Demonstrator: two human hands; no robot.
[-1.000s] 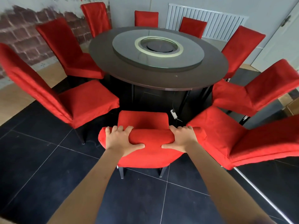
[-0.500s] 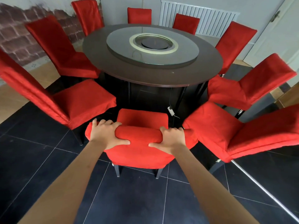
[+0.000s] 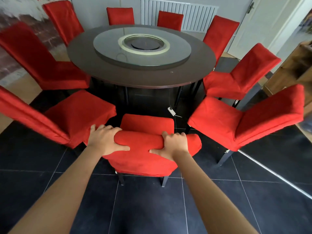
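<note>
A red-covered chair stands on the dark tiles right in front of me, its seat facing the round dark table. My left hand grips the left part of the chair's padded top edge, fingers over the far side and thumb on the near side. My right hand grips the right part of the same edge in the same way. The chair's seat front lies close to the table's near rim.
Several more red-covered chairs ring the table, one close on the left and one close on the right. A glass turntable sits on the table. A white radiator and white door are behind; a wooden cabinet stands right.
Both hands keep their hold on the chair's top edge. The chair has shifted slightly forward toward the table, and the view has swung a little to the right.
</note>
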